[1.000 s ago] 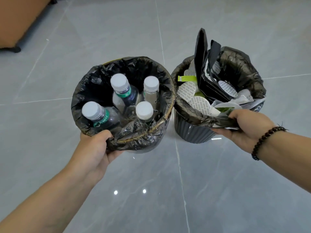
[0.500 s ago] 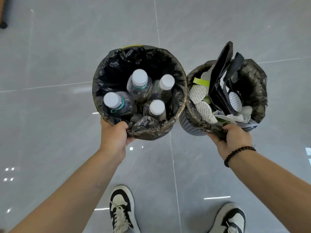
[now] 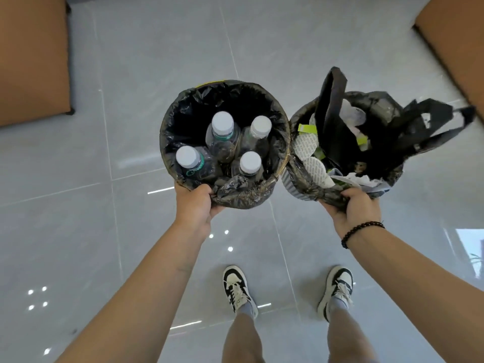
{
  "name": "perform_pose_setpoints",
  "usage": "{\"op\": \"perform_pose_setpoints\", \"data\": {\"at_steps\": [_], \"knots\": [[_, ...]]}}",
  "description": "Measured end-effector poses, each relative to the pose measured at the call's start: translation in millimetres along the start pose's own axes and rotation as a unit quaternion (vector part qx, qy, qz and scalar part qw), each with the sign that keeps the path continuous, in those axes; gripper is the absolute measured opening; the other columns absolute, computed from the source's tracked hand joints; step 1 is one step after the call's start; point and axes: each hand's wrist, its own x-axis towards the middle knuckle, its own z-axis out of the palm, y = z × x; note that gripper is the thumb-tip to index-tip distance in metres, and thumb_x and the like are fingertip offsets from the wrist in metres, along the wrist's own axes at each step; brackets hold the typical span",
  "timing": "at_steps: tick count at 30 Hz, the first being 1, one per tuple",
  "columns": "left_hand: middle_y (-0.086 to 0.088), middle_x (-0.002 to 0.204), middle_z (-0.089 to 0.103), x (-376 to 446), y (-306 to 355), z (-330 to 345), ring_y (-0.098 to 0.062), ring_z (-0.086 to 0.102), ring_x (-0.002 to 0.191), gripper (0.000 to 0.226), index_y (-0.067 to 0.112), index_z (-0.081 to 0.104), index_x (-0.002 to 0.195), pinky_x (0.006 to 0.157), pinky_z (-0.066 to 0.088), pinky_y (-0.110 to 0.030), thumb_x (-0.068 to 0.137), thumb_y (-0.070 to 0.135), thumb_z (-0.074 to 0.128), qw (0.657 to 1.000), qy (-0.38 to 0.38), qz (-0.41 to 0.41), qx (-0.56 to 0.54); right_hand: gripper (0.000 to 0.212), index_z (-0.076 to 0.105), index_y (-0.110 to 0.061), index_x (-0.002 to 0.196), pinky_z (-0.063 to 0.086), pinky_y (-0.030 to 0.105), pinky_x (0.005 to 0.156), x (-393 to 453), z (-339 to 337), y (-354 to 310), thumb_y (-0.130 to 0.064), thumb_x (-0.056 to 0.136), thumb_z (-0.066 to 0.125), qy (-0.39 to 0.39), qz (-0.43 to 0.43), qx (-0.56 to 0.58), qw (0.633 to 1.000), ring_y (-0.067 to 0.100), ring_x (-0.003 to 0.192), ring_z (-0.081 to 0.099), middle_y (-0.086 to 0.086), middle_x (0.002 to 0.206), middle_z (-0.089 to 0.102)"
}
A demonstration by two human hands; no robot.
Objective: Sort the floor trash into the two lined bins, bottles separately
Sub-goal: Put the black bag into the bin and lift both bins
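The left hand (image 3: pixel 195 205) grips the left bin (image 3: pixel 167 132); its 4 bottles (image 3: pixel 222 134) stand caps up. The right hand (image 3: pixel 358 208) grips the right bin (image 3: pixel 296 184) at 6 o'clock.

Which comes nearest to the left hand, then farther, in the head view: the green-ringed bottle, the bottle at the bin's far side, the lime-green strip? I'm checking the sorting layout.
From the left hand:
1. Green-ringed bottle, just above the hand, on the left of its bin.
2. Far bottle, deeper in the same bin.
3. Lime-green strip, over in the right-hand bin.
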Motion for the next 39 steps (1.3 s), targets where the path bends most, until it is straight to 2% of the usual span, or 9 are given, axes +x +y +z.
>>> {"op": "perform_pose_setpoints", "data": {"at_steps": [3, 9, 12, 16, 19, 24, 30, 33, 39], "knots": [[-0.004, 0.128, 0.058, -22.0, 46.6, -17.8, -0.023, 0.063, 0.103, 0.064, 0.026, 0.036, 0.138, 0.052, 0.057, -0.028, 0.086, -0.012, 0.038, 1.0, -0.015, 0.018, 0.016, 0.048, 0.043, -0.016, 0.13, 0.056, 0.055, 0.075, -42.2, 21.7, -11.8, 0.008, 0.089, 0.039, -0.007, -0.004, 0.011, 1.0, 0.036, 0.1, 0.063, 0.017, 0.118, 0.058], [-0.005, 0.127, 0.058, -36.3, 117.7, -35.5, -0.024, 0.064, 0.1, 0.065, 0.025, 0.036, 0.137, 0.051, 0.056, -0.028, 0.084, -0.014, 0.037, 0.998, -0.034, 0.039, 0.019, 0.044, 0.045, -0.007, 0.131, 0.057, 0.043, 0.054, -84.9, 71.4, -27.4, 0.005, 0.089, 0.042, -0.002, 0.013, -0.003, 1.0, 0.035, 0.093, 0.063, 0.021, 0.121, 0.057], [-0.007, 0.128, 0.058, -27.9, 143.0, -33.4, -0.025, 0.064, 0.101, 0.064, 0.024, 0.036, 0.137, 0.05, 0.057, -0.028, 0.085, -0.013, 0.038, 0.999, -0.026, 0.039, 0.021, 0.043, 0.044, -0.007, 0.131, 0.057, 0.042, 0.052, -85.0, 97.5, -40.5, 0.005, 0.09, 0.043, -0.017, 0.019, -0.017, 1.0, 0.035, 0.093, 0.062, 0.02, 0.12, 0.057], [-0.009, 0.129, 0.058, 0.9, 169.2, -15.5, -0.029, 0.063, 0.107, 0.063, 0.023, 0.039, 0.138, 0.054, 0.059, -0.031, 0.085, -0.012, 0.039, 0.999, -0.021, 0.039, 0.021, 0.039, 0.043, -0.009, 0.132, 0.058, 0.048, 0.056, -60.0, 140.5, -55.2, -0.001, 0.095, 0.044, -0.033, 0.018, -0.029, 0.999, 0.038, 0.101, 0.063, 0.017, 0.111, 0.061], [-0.007, 0.13, 0.058, 28.0, 191.5, 10.3, -0.026, 0.063, 0.106, 0.064, 0.024, 0.039, 0.139, 0.062, 0.061, -0.036, 0.086, -0.013, 0.039, 0.999, -0.015, 0.036, 0.018, 0.039, 0.044, -0.011, 0.134, 0.057, 0.054, 0.06, -30.9, 179.7, -70.0, -0.019, 0.097, 0.053, -0.041, 0.024, -0.03, 0.998, 0.033, 0.09, 0.066, 0.014, 0.093, 0.064], [-0.004, 0.129, 0.054, 64.0, 230.3, 66.1, -0.021, 0.061, 0.101, 0.065, 0.027, 0.034, 0.139, 0.061, 0.058, -0.033, 0.088, -0.012, 0.038, 0.999, 0.019, 0.038, 0.013, 0.034, 0.046, -0.019, 0.131, 0.054, 0.061, 0.068, 20.9, 242.6, -104.2, -0.018, 0.097, 0.052, -0.038, 0.043, -0.055, 0.997, 0.035, 0.098, 0.066, 0.018, 0.117, 0.064], [-0.008, 0.133, 0.054, 119.2, 287.8, 127.0, -0.026, 0.061, 0.105, 0.067, 0.026, 0.036, 0.14, 0.062, 0.06, -0.034, 0.086, -0.013, 0.037, 0.999, 0.017, 0.029, -0.004, 0.036, 0.045, -0.021, 0.132, 0.055, 0.058, 0.074, 65.0, 331.7, -149.5, -0.018, 0.097, 0.052, -0.055, 0.047, -0.063, 0.995, 0.035, 0.102, 0.064, 0.018, 0.118, 0.063], [-0.009, 0.134, 0.053, 148.9, 324.0, 152.4, -0.028, 0.061, 0.106, 0.067, 0.026, 0.035, 0.14, 0.064, 0.06, -0.036, 0.085, -0.013, 0.037, 0.999, 0.014, 0.026, -0.014, 0.037, 0.045, -0.019, 0.132, 0.056, 0.056, 0.067, 84.4, 382.2, -169.4, -0.019, 0.096, 0.054, -0.072, 0.037, -0.078, 0.994, 0.036, 0.101, 0.065, 0.018, 0.116, 0.064], [-0.009, 0.131, 0.055, 228.8, 401.0, 198.3, -0.028, 0.062, 0.104, 0.063, 0.023, 0.036, 0.137, 0.062, 0.059, -0.035, 0.086, -0.014, 0.036, 0.999, 0.006, 0.036, -0.015, 0.04, 0.046, -0.013, 0.132, 0.054, 0.06, 0.072, 133.6, 486.6, -192.9, -0.019, 0.094, 0.057, -0.083, 0.022, -0.091, 0.992, 0.038, 0.103, 0.065, 0.021, 0.12, 0.063]]}}
